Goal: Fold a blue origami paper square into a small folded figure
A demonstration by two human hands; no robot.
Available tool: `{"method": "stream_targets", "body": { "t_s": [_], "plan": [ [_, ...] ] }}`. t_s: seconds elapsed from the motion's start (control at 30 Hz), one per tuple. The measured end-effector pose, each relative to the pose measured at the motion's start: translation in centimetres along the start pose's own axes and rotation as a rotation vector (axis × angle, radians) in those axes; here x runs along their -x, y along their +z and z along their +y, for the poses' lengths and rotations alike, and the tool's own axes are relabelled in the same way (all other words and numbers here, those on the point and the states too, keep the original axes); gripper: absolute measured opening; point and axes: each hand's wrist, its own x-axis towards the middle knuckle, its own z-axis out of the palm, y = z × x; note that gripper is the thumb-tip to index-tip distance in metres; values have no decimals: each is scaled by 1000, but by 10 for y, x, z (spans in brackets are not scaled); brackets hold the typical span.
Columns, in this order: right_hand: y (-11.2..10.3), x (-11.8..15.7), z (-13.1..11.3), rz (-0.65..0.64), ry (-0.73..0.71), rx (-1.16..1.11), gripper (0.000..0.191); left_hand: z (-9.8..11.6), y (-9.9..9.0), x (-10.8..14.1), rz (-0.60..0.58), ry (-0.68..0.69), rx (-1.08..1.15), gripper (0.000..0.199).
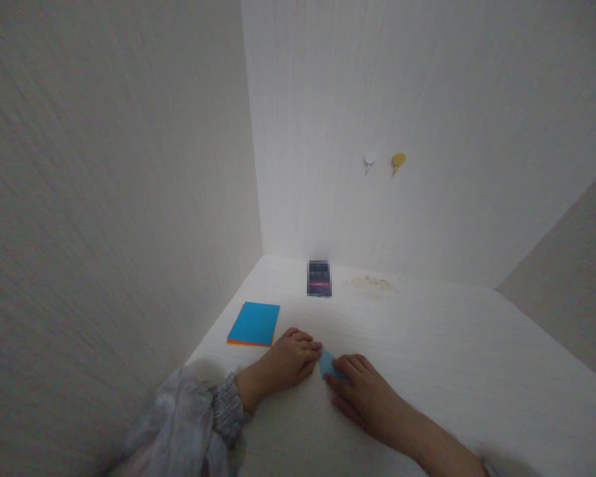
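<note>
A small piece of light blue folded paper (328, 365) lies on the white table between my hands. My left hand (294, 359) is closed, its fingertips at the paper's upper left corner. From the right, my right hand (361, 392) has its fingers bent over the paper and pressed on it, covering its right part. How the underside is folded cannot be seen. To the left of my left hand rests a stack of square colored paper (255, 323), bright blue on top with orange edges showing below.
A dark, pixelated object (319, 278) with a pink stripe stands near the back wall (318, 132). On that wall hang a white hook (370, 158) and a yellow hook (398, 159). Brownish marks (372, 283) show on the table's rear. Walls enclose the table left and right.
</note>
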Motion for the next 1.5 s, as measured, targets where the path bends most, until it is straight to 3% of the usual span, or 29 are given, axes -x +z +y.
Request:
{"method": "stream_targets", "body": {
  "t_s": [0.27,0.47,0.6,0.73,1.0,1.1,1.3,1.5],
  "plan": [
    [4,2,-1,38,10,33,26,2,-2,-4,20,-88,-111,23],
    [3,2,-3,58,25,31,24,4,1,-2,114,-178,-183,25],
    [6,2,-3,93,42,18,23,8,1,-3,179,-271,-23,21],
    [9,1,-4,126,53,23,23,20,8,-3,164,-450,184,18],
    [11,-4,-3,177,87,-39,27,25,11,-12,100,-543,223,24],
    [14,-5,4,237,182,-128,24,23,12,-15,78,-568,219,21],
    [23,-16,14,266,554,-330,23,22,17,-15,88,-566,227,15],
    [21,-28,9,141,614,-238,29,25,18,-13,112,-546,203,16]
  ]
}}
